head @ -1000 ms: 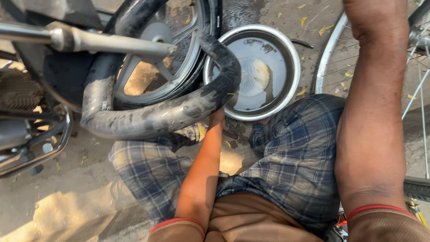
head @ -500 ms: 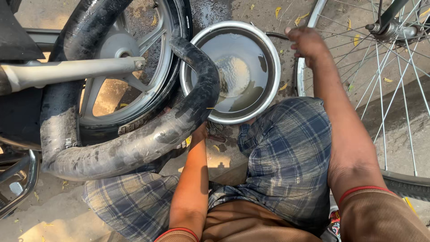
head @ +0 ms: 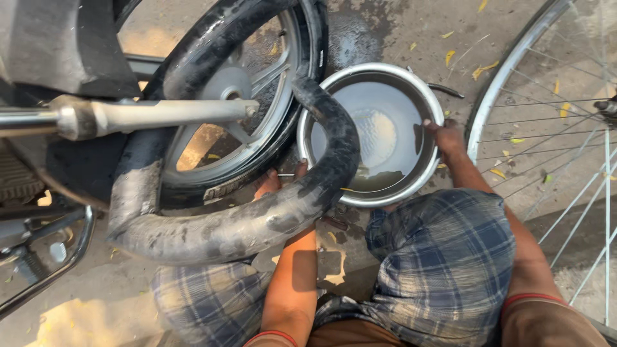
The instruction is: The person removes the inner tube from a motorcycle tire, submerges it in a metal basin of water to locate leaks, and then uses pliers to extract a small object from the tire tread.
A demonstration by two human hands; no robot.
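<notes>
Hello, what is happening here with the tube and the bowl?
A person crouches beside a motorcycle wheel. The left hand holds a black inner tube, which curves over a metal basin of water. The right hand grips the basin's rim. A spoked bicycle wheel lies to the right.

I see my own lap wrapped in a blue-and-grey checked cloth, creased over both knees. Above it sits a brown shirt, its short sleeves edged with a thin red band at each upper arm. Both forearms are bare.
</notes>
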